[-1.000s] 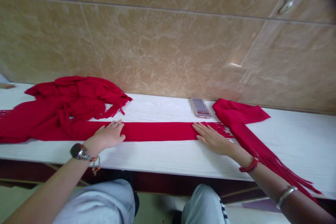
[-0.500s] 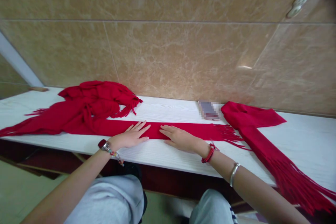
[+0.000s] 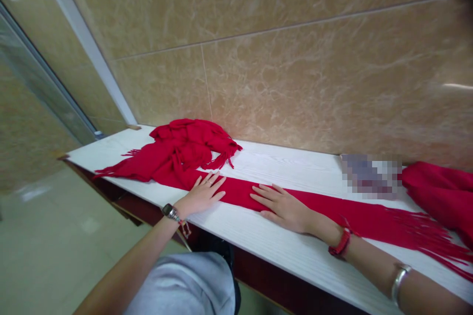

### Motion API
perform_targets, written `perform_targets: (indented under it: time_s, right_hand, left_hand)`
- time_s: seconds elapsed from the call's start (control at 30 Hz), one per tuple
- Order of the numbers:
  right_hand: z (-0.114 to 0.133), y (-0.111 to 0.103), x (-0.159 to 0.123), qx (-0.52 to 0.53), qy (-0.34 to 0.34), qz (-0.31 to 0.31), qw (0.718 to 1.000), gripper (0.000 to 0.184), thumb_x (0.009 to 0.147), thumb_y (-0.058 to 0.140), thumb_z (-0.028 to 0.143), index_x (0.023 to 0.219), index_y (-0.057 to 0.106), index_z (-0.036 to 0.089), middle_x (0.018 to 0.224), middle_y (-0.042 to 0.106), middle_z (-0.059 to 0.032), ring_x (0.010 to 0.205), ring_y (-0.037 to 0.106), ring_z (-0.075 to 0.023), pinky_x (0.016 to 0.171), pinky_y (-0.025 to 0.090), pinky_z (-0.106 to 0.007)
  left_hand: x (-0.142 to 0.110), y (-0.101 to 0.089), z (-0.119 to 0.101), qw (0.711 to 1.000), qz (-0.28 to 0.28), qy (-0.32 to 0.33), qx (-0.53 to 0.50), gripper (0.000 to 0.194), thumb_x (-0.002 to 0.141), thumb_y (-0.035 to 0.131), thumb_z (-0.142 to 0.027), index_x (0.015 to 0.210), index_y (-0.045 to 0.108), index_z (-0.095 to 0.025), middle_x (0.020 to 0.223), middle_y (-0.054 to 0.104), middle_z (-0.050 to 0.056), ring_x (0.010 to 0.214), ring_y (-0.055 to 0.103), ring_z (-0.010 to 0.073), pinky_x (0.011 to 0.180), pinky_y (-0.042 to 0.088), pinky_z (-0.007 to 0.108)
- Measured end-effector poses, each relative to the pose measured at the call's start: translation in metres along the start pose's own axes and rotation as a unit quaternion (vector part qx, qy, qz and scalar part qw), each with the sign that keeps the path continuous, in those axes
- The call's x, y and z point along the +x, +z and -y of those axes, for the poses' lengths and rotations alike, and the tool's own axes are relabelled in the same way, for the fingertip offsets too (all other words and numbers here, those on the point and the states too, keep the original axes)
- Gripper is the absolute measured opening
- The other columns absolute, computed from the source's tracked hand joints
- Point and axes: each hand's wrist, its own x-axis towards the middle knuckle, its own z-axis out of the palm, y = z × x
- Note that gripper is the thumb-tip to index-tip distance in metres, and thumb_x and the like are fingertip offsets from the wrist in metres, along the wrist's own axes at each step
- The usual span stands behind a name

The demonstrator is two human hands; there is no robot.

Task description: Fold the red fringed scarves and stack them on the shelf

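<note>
White wood-grain tabletop (image 3: pixel 288 157) supports a long, flat, red fabric scarf (image 3: pixel 238 193), smooth midway, fringed at right. Left hand (image 3: pixel 201 196) and right hand (image 3: pixel 287 210) rest on it palm-down, fingers extended, gripping nothing.

Looks softly and evenly lit. Glares in pale patches off the brown marbled tile wall (image 3: pixel 303 88) and the glossy grey-green floor (image 3: pixel 48 256). Sinks into shadow beneath the white wood-grain tabletop (image 3: pixel 291 157). Darkens in the upper right corner, stretches toward the edges, blurs along the fringed red cloth scarf (image 3: pixel 325 204), and breaks into coarse pixels over a flat grey object (image 3: pixel 360 172).
</note>
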Motion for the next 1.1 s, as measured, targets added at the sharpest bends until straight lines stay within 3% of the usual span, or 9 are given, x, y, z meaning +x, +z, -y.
perform_targets:
  time_s: [0.4,0.53,0.67,0.8,0.9,1.0,1.1]
  right_hand:
    - [-0.01,-0.007,-0.042,-0.001,0.029,0.005,1.0,0.049,0.092,0.031,0.042,0.138,0.029,0.024,0.142,0.032,-0.0073,0.132,0.024,-0.0217,0.107,0.02,-0.048]
    - [-0.005,-0.022,-0.041,-0.054,0.033,-0.035,0.997,0.048,0.087,0.046,0.036,0.13,0.044,0.015,0.136,0.041,-0.0133,0.127,0.033,-0.0239,0.106,0.024,-0.046]
    - [0.009,-0.04,-0.053,-0.137,0.04,-0.05,0.989,0.037,0.08,0.057,0.023,0.115,0.057,0.013,0.118,0.057,-0.0155,0.107,0.053,-0.0246,0.092,0.042,-0.042]
    - [0.029,-0.043,-0.084,-0.228,0.113,-0.025,0.967,0.023,0.077,0.055,0.009,0.098,0.062,0.012,0.093,0.066,-0.012,0.081,0.061,-0.0223,0.07,0.05,-0.035]
    - [0.037,-0.039,-0.103,-0.261,0.158,-0.018,0.952,0.022,0.077,0.049,0.001,0.092,0.061,0.011,0.082,0.065,-0.0099,0.073,0.06,-0.0208,0.061,0.048,-0.032]
    - [0.036,-0.035,-0.109,-0.262,0.192,-0.011,0.946,0.02,0.08,0.046,0.0,0.088,0.059,0.012,0.077,0.064,-0.01,0.07,0.059,-0.0203,0.055,0.045,-0.03]
    - [0.031,-0.031,-0.104,-0.265,0.201,-0.01,0.943,0.017,0.08,0.046,0.001,0.085,0.059,0.011,0.074,0.063,-0.0095,0.068,0.058,-0.0205,0.051,0.044,-0.029]
  left_hand:
    - [0.004,-0.005,-0.033,1.0,0.017,0.017,-0.003,0.055,0.091,0.026,-0.046,0.14,0.023,-0.021,0.147,0.019,0.009,0.135,0.009,0.0264,0.105,0.014,0.05]
    - [0.008,-0.005,-0.029,0.999,0.034,0.019,-0.015,0.053,0.091,0.025,-0.044,0.14,0.023,-0.022,0.148,0.015,0.009,0.135,0.01,0.0281,0.104,0.015,0.052]
    - [0.024,-0.01,-0.034,0.992,0.064,0.101,-0.045,0.052,0.091,0.029,-0.041,0.139,0.025,-0.023,0.148,0.015,0.009,0.135,0.01,0.0246,0.106,0.015,0.045]
    - [0.057,-0.024,-0.063,0.972,0.109,0.197,-0.073,0.053,0.088,0.039,-0.036,0.138,0.027,-0.023,0.147,0.02,0.006,0.135,0.012,0.0216,0.107,0.017,0.036]
    - [0.089,-0.035,-0.097,0.949,0.117,0.275,-0.101,0.051,0.083,0.046,-0.033,0.132,0.038,-0.021,0.139,0.036,0.007,0.127,0.031,0.0206,0.103,0.023,0.029]
    - [0.118,-0.043,-0.131,0.935,0.122,0.313,-0.116,0.042,0.078,0.051,-0.031,0.118,0.052,-0.018,0.115,0.055,0.007,0.101,0.051,0.0188,0.088,0.036,0.025]
    - [0.136,-0.048,-0.147,0.935,0.162,0.299,-0.098,0.025,0.073,0.054,-0.03,0.094,0.06,-0.018,0.079,0.059,0.0,0.072,0.052,0.0149,0.064,0.038,0.022]
